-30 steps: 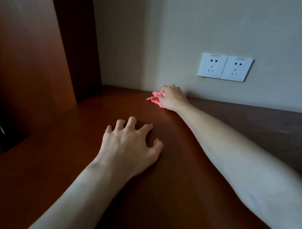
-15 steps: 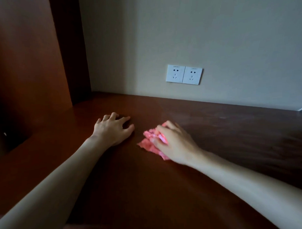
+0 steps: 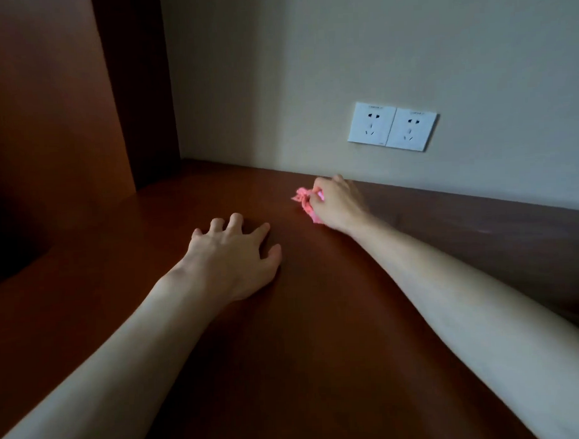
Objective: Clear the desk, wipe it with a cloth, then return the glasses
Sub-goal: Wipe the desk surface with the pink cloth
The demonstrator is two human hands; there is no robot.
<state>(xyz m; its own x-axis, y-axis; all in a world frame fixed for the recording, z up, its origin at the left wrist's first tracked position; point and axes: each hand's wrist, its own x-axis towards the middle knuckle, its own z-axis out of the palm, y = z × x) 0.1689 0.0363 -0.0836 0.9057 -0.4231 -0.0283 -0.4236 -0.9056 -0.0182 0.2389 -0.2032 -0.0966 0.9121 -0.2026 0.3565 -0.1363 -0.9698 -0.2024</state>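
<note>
A crumpled pink cloth (image 3: pixel 304 202) lies on the dark reddish-brown wooden desk (image 3: pixel 318 317), close to the back wall. My right hand (image 3: pixel 338 204) is stretched far forward and grips the cloth, fingers curled over it, so most of the cloth is hidden under the hand. My left hand (image 3: pixel 233 257) rests on the desk nearer to me, fingers spread and bent, fingertips and palm touching the wood, holding nothing. No glasses are in view.
Two white wall sockets (image 3: pixel 392 126) sit on the pale wall above the desk's back edge. A tall wooden side panel (image 3: pixel 54 106) rises at the left, with a dark recess (image 3: pixel 136 86) beside it and a dark shape (image 3: pixel 10 245) at the desk's left edge.
My right hand has pushed the pink cloth from the middle of the desk back out to the wall. The left hand stays planted on the desk.
</note>
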